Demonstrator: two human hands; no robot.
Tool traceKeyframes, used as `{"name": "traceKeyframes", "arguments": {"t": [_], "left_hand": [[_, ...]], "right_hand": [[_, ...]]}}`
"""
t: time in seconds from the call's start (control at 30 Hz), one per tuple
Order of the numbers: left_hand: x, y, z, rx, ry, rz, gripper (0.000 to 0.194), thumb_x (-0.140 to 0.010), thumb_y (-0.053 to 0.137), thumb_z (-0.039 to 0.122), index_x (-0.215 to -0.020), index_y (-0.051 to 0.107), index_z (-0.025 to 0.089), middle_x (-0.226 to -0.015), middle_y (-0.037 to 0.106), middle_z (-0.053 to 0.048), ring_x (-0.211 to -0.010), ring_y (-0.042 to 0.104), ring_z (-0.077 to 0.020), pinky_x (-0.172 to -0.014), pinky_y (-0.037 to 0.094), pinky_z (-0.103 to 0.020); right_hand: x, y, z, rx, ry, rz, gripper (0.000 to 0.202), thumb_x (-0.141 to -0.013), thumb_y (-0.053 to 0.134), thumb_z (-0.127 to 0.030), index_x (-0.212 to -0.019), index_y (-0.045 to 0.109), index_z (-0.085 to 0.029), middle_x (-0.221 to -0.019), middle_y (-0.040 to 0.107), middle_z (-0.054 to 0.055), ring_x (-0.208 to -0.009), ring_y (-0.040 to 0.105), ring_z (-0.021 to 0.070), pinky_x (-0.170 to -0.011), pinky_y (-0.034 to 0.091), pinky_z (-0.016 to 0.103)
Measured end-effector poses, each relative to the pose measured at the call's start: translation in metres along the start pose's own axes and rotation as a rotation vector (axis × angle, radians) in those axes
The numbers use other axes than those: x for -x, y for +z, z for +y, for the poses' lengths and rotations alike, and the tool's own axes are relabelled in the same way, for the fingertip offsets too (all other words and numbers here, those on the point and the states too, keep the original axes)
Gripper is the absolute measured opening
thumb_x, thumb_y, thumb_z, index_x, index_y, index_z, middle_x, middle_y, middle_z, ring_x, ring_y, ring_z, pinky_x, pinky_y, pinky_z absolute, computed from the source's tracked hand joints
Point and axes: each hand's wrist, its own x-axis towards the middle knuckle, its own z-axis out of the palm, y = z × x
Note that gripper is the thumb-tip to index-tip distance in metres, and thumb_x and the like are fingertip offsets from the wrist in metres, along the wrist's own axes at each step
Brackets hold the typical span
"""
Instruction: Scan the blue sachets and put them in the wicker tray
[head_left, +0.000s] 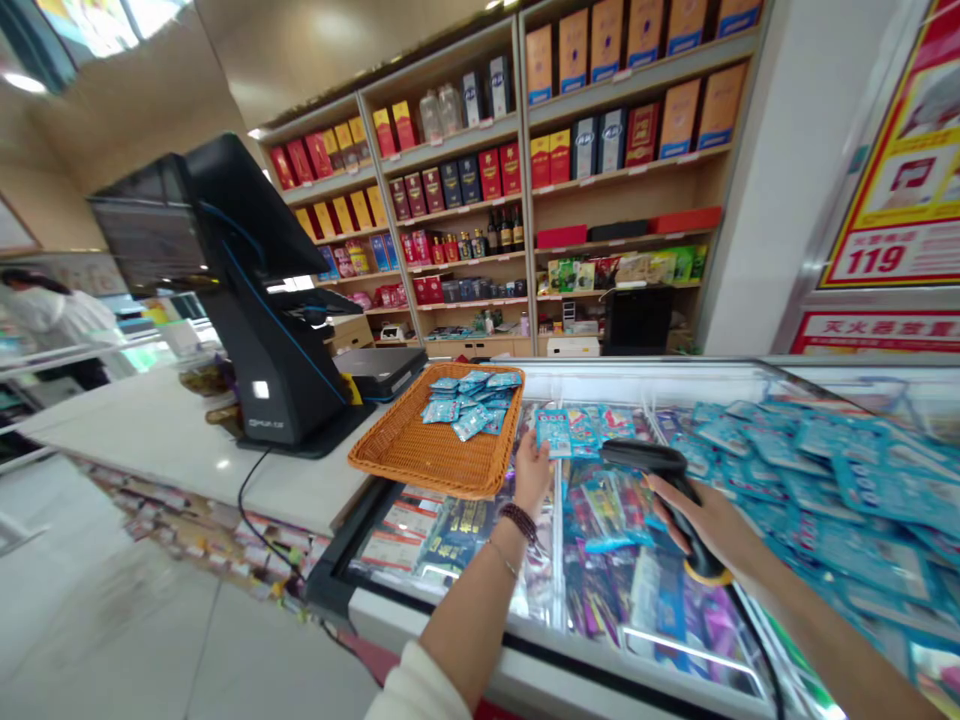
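Observation:
My left hand [531, 462] is closed on a small blue packet [553, 432], held above the glass-topped freezer [450, 540] just right of the wicker basket. In my right hand [697, 515] is a black barcode scanner [675, 490] with a yellow ring at its base, its head turned left towards the packet. Several similar blue packets [472, 400] lie in the far part of the orange wicker basket [405, 452]. A large heap of blue packets [847, 480] covers the right side of the freezer top. Frozen goods show through the glass.
A black checkout terminal [277, 330] stands on the white counter [150, 405] at the left, with a flat black device [379, 368] beside it. A scanner cable [761, 640] hangs from the handle. Shelves [525, 180] with boxes line the back. A person [56, 320] is at far left.

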Motion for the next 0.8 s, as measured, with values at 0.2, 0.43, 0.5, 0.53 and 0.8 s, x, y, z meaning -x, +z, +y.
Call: {"name": "traceKeyframes", "arguments": {"t": [0.2,0.43,0.5,0.53,0.8], "left_hand": [[0.001,0.000,-0.002,0.026,0.034,-0.012,0.021,-0.085,0.076,0.021,-0.101,0.065,0.019,-0.093,0.074,-0.003,-0.077,0.070,-0.0109,-0.082,0.060,-0.027],[0.004,0.002,0.001,0.000,0.019,0.020,0.022,-0.085,0.077,0.022,-0.103,0.065,0.019,-0.091,0.074,-0.003,-0.081,0.072,-0.0131,-0.083,0.060,-0.028],[0.005,0.002,0.003,-0.007,0.011,0.018,0.022,-0.085,0.077,0.024,-0.103,0.065,0.019,-0.092,0.075,-0.003,-0.084,0.073,-0.0139,-0.085,0.060,-0.028],[0.005,0.002,0.004,-0.014,0.008,0.014,0.023,-0.085,0.077,0.025,-0.103,0.065,0.019,-0.093,0.075,-0.003,-0.085,0.073,-0.0144,-0.085,0.060,-0.029],[-0.001,0.006,0.007,-0.186,-0.022,-0.006,0.026,-0.077,0.082,0.026,-0.096,0.068,0.017,-0.090,0.075,-0.005,-0.081,0.073,-0.0166,-0.078,0.060,-0.029]], "right_hand": [[0.000,-0.002,0.000,0.045,-0.011,-0.022,0.062,-0.078,0.065,-0.082,-0.065,0.056,-0.021,-0.056,0.056,-0.003,-0.036,0.048,0.0098,-0.040,0.036,0.027],[0.002,0.000,0.000,0.042,-0.022,-0.019,0.062,-0.076,0.067,-0.081,-0.065,0.057,-0.021,-0.056,0.057,-0.003,-0.035,0.048,0.0095,-0.039,0.036,0.026],[0.002,0.001,0.000,0.019,-0.031,-0.004,0.062,-0.076,0.069,-0.080,-0.065,0.058,-0.020,-0.056,0.057,-0.003,-0.034,0.048,0.0090,-0.038,0.035,0.025],[0.001,0.001,0.001,0.003,-0.033,0.002,0.061,-0.076,0.070,-0.079,-0.066,0.058,-0.020,-0.055,0.057,-0.003,-0.034,0.047,0.0088,-0.038,0.035,0.025],[0.003,-0.031,-0.010,-0.188,-0.013,0.162,0.054,-0.070,0.079,-0.071,-0.078,0.063,-0.019,-0.054,0.058,-0.004,-0.032,0.046,0.0081,-0.034,0.032,0.022]]}}
